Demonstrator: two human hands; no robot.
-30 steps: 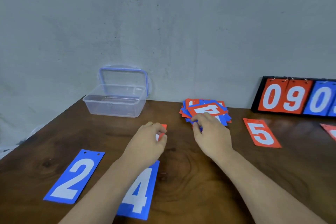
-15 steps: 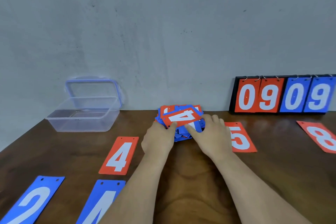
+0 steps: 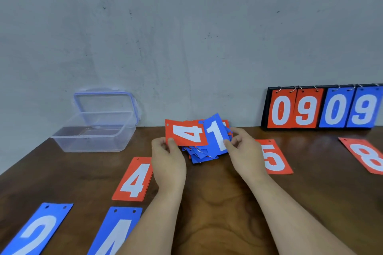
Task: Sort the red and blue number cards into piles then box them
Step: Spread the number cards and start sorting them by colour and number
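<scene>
Sorting is under way; boxing has not begun. The left hand [image 3: 167,157] pinches a red 4 [image 3: 186,132] by its left edge, thumb on its face, lifted just above the stack [image 3: 199,155] of mixed cards. The right hand [image 3: 244,151] pinches a blue 1 [image 3: 216,136] near its lower edge, over the stack's right side, and the 1 overlaps the red 4's right end.

The stack is a ragged heap on the table [image 3: 207,203]. Left of it and nearer the person lies a loose red 4 [image 3: 134,180], and nearer again a blue 4 [image 3: 116,232] and blue 2 [image 3: 35,232]. Just right of the stack lies a 5 [image 3: 273,157], farther right an 8 [image 3: 366,155]. The box [image 3: 93,136] stands open well left of the stack.

Next, I judge, the hands part — red 4 onto the loose red 4, blue 1 toward the blues — sliding the overlapped cards free without dragging the heap.
</scene>
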